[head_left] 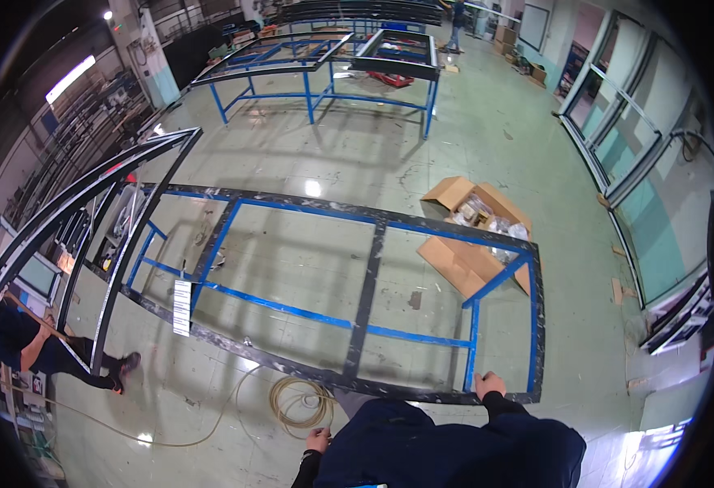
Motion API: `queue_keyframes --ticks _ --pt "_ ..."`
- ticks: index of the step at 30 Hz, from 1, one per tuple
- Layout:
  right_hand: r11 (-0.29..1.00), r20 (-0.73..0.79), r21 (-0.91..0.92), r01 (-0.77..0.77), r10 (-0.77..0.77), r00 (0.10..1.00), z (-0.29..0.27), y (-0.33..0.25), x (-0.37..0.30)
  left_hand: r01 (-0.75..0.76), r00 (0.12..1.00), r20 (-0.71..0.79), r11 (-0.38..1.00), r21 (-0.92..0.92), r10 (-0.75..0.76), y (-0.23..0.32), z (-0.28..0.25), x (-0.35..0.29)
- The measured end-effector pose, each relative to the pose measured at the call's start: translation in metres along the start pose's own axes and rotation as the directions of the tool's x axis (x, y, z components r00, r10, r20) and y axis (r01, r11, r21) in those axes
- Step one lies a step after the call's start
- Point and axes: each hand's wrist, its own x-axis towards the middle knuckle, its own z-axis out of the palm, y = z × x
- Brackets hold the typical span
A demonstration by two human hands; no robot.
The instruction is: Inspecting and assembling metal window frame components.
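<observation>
A long work table (362, 305) stands in front of me: an open blue metal frame with dark, scuffed padding along its top rails. My right hand (491, 384) is closed at its near right edge, fingers bent over the dark rail. Lower and to the left, beside my body, my left hand (318, 440) hangs apart from the table with its fingers curled. Whatever it may hold is too small to make out. A coiled pale hose (298, 404) lies on the floor just beyond that hand. A white paper sheet (181, 308) hangs at the table's near left side.
At left, a person (23, 335) holds a large dark window frame (141, 224) tilted above the table's left end. An opened cardboard box (456, 259) with bagged parts sits beyond the table's right end. Another blue table (311, 106) stands farther back; glazed frames (617, 122) line the right wall.
</observation>
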Motion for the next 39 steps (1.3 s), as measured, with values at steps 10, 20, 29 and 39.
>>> queue_keyframes --ticks 10,20,29,39 --pt "0.501 -0.505 0.423 0.755 -0.561 0.656 0.051 -0.422 -0.053 0.119 0.951 -0.307 0.964 0.238 -0.041 0.084 -0.150 0.070" --pt "0.029 -0.339 0.367 0.930 -0.927 0.162 0.095 -0.722 -0.272 0.150 0.852 -0.483 0.978 -0.143 -0.201 -0.005 -0.267 0.021" --pt "-0.097 -0.200 0.322 0.942 -0.979 -0.033 0.227 -0.761 -0.466 0.023 0.747 -0.377 0.588 -0.809 -0.548 -0.176 -0.449 -0.008" --pt "0.401 -0.350 0.251 0.881 -0.811 0.469 0.246 -0.798 -0.411 0.075 0.883 -0.305 0.749 -0.658 -0.357 -0.089 -0.584 0.073"
